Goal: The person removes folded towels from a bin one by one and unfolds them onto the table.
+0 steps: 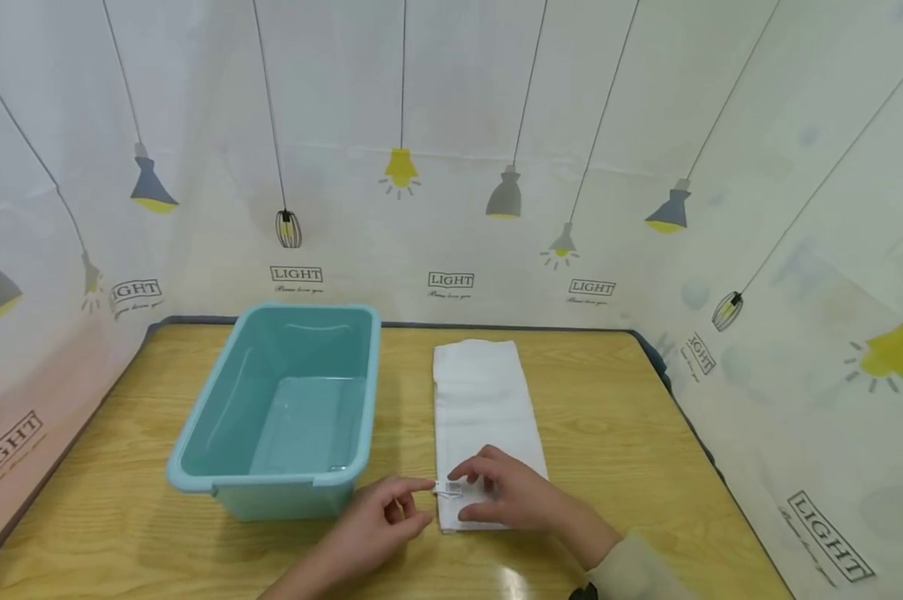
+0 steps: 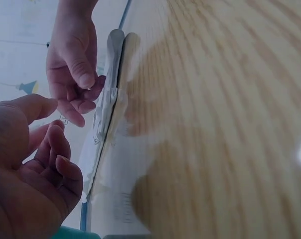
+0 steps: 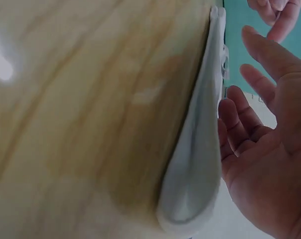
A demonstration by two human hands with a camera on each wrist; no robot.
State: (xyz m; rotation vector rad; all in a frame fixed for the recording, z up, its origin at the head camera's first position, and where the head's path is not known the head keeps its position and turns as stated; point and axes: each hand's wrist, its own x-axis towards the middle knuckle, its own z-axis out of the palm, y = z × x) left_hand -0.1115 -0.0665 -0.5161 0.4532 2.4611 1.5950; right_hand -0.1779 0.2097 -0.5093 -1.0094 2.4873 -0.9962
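On the wooden desk (image 1: 631, 433), a folded white towel (image 1: 484, 400) lay lengthwise, just right of a teal plastic tub (image 1: 286, 408) that stood open and held nothing I could see. Both of my hands were at the towel's near end. My right hand (image 1: 507, 496) rested on the cloth, fingers curled at the small white tag (image 1: 448, 489) on its left edge. My left hand (image 1: 383, 512) sat just beside that edge, thumb and forefinger drawn together toward the same tag. From the head view I could not tell for sure which hand actually pinched it; the left wrist view showed my left fingers (image 2: 53, 149) loosely curled with nothing clearly between them.

Risks, as judged:
- The tag was small and flimsy. A weak pinch would likely slip off it.
- Pulling on the tag alone could drag the top layer and open the fold, since the layers lay loose on one another.
- The desk looked glossy, so the whole towel could slide toward the tub if pulled sideways without the right hand pressing down.
- The tub's rim stood close by; a wide left-hand move could knock it.
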